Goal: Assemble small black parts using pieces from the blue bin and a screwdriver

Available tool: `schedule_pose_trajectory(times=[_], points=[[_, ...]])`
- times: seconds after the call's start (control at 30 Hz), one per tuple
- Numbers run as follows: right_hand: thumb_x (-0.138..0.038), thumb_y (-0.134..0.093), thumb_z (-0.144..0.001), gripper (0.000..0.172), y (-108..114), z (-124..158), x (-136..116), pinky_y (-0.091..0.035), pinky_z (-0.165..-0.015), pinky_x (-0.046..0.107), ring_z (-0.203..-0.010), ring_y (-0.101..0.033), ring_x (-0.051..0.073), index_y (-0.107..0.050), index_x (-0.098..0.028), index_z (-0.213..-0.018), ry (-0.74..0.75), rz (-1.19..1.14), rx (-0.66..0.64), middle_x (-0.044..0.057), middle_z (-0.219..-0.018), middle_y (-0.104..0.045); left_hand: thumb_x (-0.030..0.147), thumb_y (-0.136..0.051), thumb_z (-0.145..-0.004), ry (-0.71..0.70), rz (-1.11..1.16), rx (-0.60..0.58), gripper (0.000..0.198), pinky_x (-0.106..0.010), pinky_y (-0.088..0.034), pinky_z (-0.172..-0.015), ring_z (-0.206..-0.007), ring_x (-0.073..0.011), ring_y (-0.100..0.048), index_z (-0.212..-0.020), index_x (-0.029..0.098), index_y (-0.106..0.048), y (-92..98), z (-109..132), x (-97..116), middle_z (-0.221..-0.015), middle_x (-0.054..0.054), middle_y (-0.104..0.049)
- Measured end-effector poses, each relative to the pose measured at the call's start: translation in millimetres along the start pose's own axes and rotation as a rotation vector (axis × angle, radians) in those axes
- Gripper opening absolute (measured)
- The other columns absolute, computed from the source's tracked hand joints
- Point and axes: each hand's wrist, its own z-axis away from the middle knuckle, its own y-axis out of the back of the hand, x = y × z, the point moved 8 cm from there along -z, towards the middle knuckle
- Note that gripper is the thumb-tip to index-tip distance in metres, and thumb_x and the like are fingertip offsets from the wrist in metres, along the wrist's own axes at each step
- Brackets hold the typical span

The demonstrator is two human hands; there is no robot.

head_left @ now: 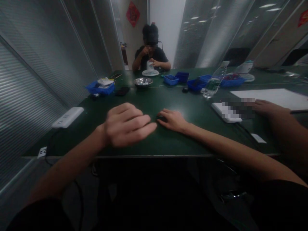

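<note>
My left hand (128,125) is held above the green table (144,149), its back towards me. Its fingers are curled and pressed together, and the palm side is hidden, so I cannot make out whether anything is in it. To its right, my right hand (173,120) rests low at the table top. Its fingers are slightly bent, with a dark gap between thumb and fingers. Nothing held shows there. The two hands are close but apart, fingertips pointing towards each other.
Across the table sits a person (152,56) by a white fan-like thing (150,72). Ahead stand a metal bowl (143,82) and blue baskets (101,88). A water bottle (213,85), white power strip (68,117) and another person's hand (270,107) lie to the sides.
</note>
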Motion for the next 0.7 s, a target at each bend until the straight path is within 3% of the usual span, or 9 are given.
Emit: schedule_pose_trajectory(times=[0.03,0.13,0.2,0.3,0.4,0.5,0.6,0.7], points=[[-0.049,-0.053,-0.107,0.038,-0.1,-0.4,2.4,-0.042,-0.068,0.032,-0.082,-0.066,0.020,-0.068,-0.022,-0.130,-0.028,0.008,-0.003,0.010,-0.121,-0.071,0.047,-0.057,-0.106,-0.089,0.026,-0.121,0.028,-0.046,-0.061,-0.091,-0.100,-0.0254,-0.074,-0.125,0.035,-0.074,-18.5,-1.2,-4.4,-0.111,-0.005,-0.076],[-0.047,-0.055,-0.106,0.038,-1.1,-1.9,9.3,-0.042,-0.067,0.032,-0.082,-0.066,0.021,-0.068,-0.021,-0.129,-0.096,0.008,-0.036,0.011,-0.120,-0.071,0.036,-0.052,-0.108,-0.037,0.141,-0.411,0.035,-0.047,-0.056,-0.104,-0.118,-0.0279,-0.069,-0.136,0.023,-0.070,-73.4,11.4,-40.3,-0.127,-0.013,-0.074],[-0.046,-0.055,-0.106,0.037,-1.2,-2.6,12.2,-0.043,-0.066,0.032,-0.083,-0.066,0.021,-0.068,-0.020,-0.129,-0.121,-0.008,-0.057,0.012,-0.120,-0.072,0.035,-0.056,-0.107,0.017,0.240,-0.488,0.039,-0.047,-0.055,-0.107,-0.125,-0.0285,-0.067,-0.143,0.022,-0.066,-97.7,27.4,-58.3,-0.135,-0.015,-0.071],[-0.046,-0.055,-0.106,0.037,-0.5,-3.0,13.4,-0.043,-0.066,0.032,-0.084,-0.066,0.022,-0.068,-0.020,-0.129,-0.129,-0.022,-0.069,0.012,-0.120,-0.071,0.032,-0.054,-0.108,0.077,0.279,-0.498,0.038,-0.048,-0.052,-0.111,-0.127,-0.0274,-0.066,-0.144,0.024,-0.066,-109.3,47.8,-79.2,-0.137,-0.013,-0.071],[-0.047,-0.054,-0.106,0.038,-0.2,-2.9,12.9,-0.042,-0.065,0.031,-0.083,-0.066,0.021,-0.068,-0.019,-0.129,-0.132,-0.028,-0.073,0.011,-0.118,-0.071,0.035,-0.049,-0.110,0.137,0.197,-0.513,0.037,-0.049,-0.050,-0.111,-0.124,-0.0270,-0.066,-0.139,0.024,-0.070,-100.8,63.6,-109.5,-0.134,-0.012,-0.072],[-0.048,-0.054,-0.107,0.038,-0.4,-2.6,12.7,-0.042,-0.065,0.032,-0.082,-0.066,0.021,-0.068,-0.020,-0.129,-0.136,-0.018,-0.075,0.012,-0.119,-0.071,0.042,-0.046,-0.109,0.330,0.081,-0.539,0.042,-0.048,-0.046,-0.114,-0.127,-0.0275,-0.064,-0.139,0.023,-0.068,-80.1,89.4,-164.1,-0.139,-0.011,-0.070],[-0.047,-0.055,-0.106,0.037,-0.6,-2.9,13.2,-0.042,-0.066,0.032,-0.084,-0.066,0.022,-0.067,-0.020,-0.129,-0.141,-0.011,-0.084,0.012,-0.121,-0.071,0.054,-0.045,-0.105,0.572,-0.038,-0.513,0.051,-0.048,-0.044,-0.116,-0.130,-0.0295,-0.062,-0.137,0.020,-0.068,-48.0,130.8,-225.5,-0.142,-0.012,-0.068],[-0.047,-0.055,-0.106,0.038,-0.7,-3.5,13.6,-0.043,-0.067,0.032,-0.086,-0.066,0.022,-0.067,-0.020,-0.130,-0.144,-0.023,-0.097,0.013,-0.122,-0.070,0.066,-0.049,-0.098,0.756,-0.151,-0.415,0.062,-0.049,-0.046,-0.114,-0.125,-0.0325,-0.064,-0.128,0.016,-0.071,-11.8,174.3,-272.3,-0.137,-0.015,-0.071]])
